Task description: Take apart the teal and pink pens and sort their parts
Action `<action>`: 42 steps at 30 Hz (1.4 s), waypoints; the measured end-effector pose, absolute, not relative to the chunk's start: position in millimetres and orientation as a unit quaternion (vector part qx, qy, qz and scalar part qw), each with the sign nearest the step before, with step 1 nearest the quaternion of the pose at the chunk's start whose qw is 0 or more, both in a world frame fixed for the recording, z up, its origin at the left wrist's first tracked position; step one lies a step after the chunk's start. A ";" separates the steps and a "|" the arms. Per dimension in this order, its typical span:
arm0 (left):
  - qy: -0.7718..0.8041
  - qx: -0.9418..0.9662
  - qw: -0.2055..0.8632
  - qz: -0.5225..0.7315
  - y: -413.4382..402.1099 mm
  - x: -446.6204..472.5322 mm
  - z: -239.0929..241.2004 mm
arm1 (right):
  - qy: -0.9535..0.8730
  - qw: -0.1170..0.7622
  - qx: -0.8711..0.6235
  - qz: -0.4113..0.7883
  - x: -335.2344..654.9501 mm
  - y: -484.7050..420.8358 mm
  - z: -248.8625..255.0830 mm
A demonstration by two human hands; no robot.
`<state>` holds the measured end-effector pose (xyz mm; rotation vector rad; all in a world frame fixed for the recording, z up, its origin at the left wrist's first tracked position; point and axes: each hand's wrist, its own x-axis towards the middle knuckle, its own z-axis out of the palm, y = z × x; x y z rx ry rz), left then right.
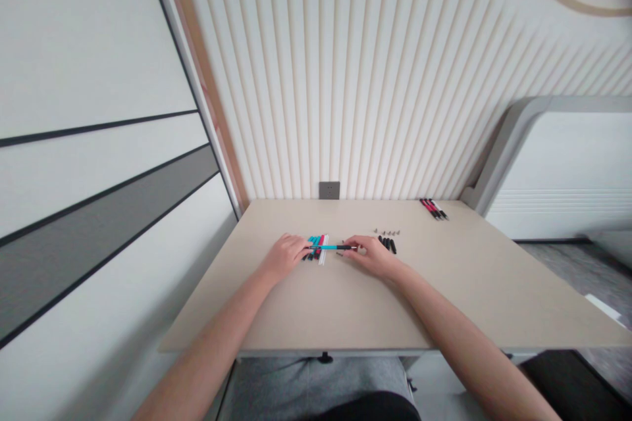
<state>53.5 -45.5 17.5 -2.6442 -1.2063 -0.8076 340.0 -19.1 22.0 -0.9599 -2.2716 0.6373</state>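
A thin blue pen [330, 247] lies crosswise between my two hands, just above the beige table [345, 302]. My left hand [286, 254] pinches its left end, fingers curled. My right hand [368, 252] pinches the dark right end. Under the pen lies a small row of blue, red and white pen barrels [317, 241]. Several black pen parts [388, 243] lie just right of my right hand.
A row of several small metal bits [387, 233] lies behind the black parts. Red and black pens [433, 208] rest at the table's back right. A grey wall socket [329, 190] sits on the slatted wall. A white cabinet [557, 171] stands at right.
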 end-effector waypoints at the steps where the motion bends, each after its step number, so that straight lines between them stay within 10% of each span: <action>1: -0.400 -0.875 0.063 -0.266 -45.7 53.7 18.0 | -0.855 0.289 -0.360 0.235 340.2 -19.5 23.2; 33: -0.402 -0.868 0.055 -0.288 -41.6 52.1 14.6 | -0.783 0.215 -0.584 -0.017 392.1 29.3 3.0; 42: -0.413 -0.859 0.065 -0.295 -41.9 50.0 14.1 | -0.741 0.389 -0.420 0.351 373.3 11.4 13.5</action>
